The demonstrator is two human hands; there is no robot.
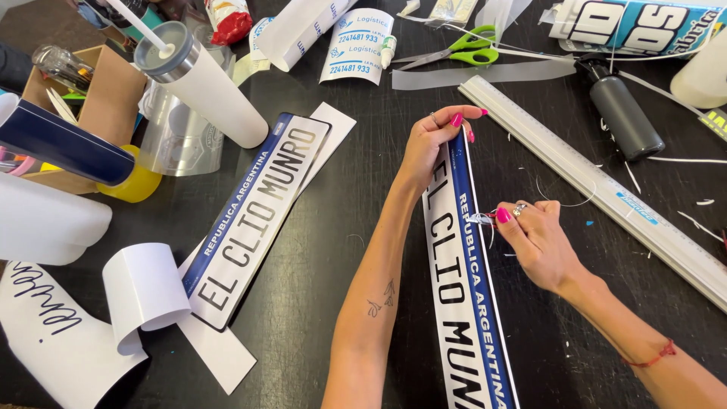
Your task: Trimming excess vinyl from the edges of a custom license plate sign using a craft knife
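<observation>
A long white sign plate with a blue band [463, 303] lies lengthwise on the dark table in front of me. My left hand [432, 144] presses down on its far end, fingers curled over the top edge. My right hand [534, 238] pinches a small thin blade-like tool [482, 219] against the plate's blue right edge. A thin curl of trimmed film hangs near the tool. A second, similar plate [254, 216] rests on white backing sheets to the left, untouched.
A long metal ruler [598, 189] runs diagonally on the right, next to a dark bottle [622, 115]. Green-handled scissors [462, 47], sticker sheets, a white tumbler with straw [201, 83], a cardboard box [102, 98] and curled white paper [140, 291] crowd the far and left areas.
</observation>
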